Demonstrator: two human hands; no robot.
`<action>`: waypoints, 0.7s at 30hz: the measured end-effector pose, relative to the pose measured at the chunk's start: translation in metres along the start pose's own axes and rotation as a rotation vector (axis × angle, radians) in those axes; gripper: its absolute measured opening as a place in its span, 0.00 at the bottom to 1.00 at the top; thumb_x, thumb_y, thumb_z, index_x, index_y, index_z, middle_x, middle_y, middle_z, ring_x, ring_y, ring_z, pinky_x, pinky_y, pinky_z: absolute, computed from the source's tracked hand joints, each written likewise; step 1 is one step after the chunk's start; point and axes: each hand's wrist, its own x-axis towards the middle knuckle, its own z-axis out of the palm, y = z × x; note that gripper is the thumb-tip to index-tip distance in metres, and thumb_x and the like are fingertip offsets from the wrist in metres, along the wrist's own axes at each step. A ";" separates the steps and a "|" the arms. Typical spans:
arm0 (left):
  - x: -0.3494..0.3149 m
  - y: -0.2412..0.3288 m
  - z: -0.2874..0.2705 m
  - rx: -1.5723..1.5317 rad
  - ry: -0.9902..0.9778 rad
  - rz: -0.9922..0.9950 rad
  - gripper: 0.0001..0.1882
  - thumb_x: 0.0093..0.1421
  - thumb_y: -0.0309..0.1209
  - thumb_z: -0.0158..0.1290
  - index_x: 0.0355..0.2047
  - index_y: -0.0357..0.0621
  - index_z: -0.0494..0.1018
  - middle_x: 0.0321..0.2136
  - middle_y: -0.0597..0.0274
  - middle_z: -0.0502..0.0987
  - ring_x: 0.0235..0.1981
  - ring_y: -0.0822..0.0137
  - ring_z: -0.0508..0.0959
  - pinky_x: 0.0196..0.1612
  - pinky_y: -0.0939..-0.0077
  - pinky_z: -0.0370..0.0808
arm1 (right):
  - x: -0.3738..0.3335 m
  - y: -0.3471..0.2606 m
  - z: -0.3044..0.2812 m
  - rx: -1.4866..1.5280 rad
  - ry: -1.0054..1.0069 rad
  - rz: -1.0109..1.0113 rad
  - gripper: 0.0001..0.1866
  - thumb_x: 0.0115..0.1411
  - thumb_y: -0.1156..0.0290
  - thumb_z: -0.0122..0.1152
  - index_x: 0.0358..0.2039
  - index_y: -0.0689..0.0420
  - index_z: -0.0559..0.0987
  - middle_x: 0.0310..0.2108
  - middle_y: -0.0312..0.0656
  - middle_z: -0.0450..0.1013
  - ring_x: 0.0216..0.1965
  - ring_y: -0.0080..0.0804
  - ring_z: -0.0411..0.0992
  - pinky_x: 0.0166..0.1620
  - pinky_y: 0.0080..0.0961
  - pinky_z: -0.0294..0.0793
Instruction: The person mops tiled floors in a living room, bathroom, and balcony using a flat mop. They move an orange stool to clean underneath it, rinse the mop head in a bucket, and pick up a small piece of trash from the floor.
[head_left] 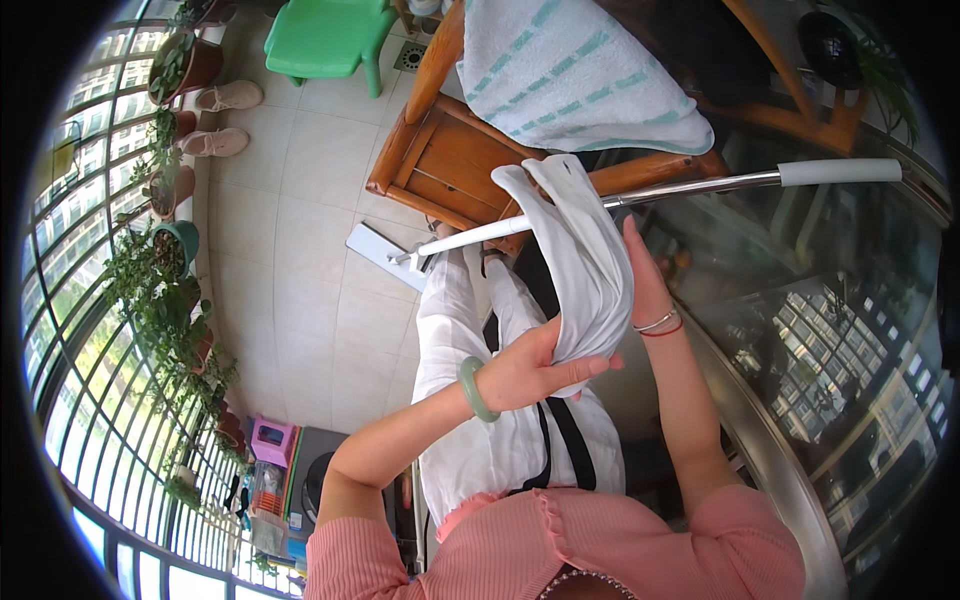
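Note:
A folded white cloth (590,260), soft and creased like a garment, hangs between my two hands above my lap. My left hand (535,365), with a green bangle at its wrist, is closed on its lower end, thumb across the front. Along the right side of the cloth lies my right hand (648,275), a thin bracelet and a red string on that wrist; some of its fingers are hidden by the fabric. Behind the cloth runs the pole of a flat mop (680,190). I cannot tell whether cloth and pole touch.
The mop's white head (385,255) rests on the tiled floor. Ahead stands a wooden chair (440,150) with a striped towel (580,80) over it. A dark glass tabletop (800,300) is at right. Potted plants (150,290) line the barred window; a green stool (325,35) stands far off.

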 end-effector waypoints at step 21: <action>0.076 0.118 0.075 0.122 -0.147 0.083 0.19 0.70 0.37 0.42 0.54 0.36 0.61 0.36 0.56 0.78 0.16 0.73 0.73 0.21 0.80 0.73 | 0.007 -0.098 -0.098 -0.037 0.296 -0.864 0.32 0.67 0.43 0.41 0.59 0.57 0.67 0.52 0.38 0.70 0.52 0.27 0.65 0.55 0.26 0.62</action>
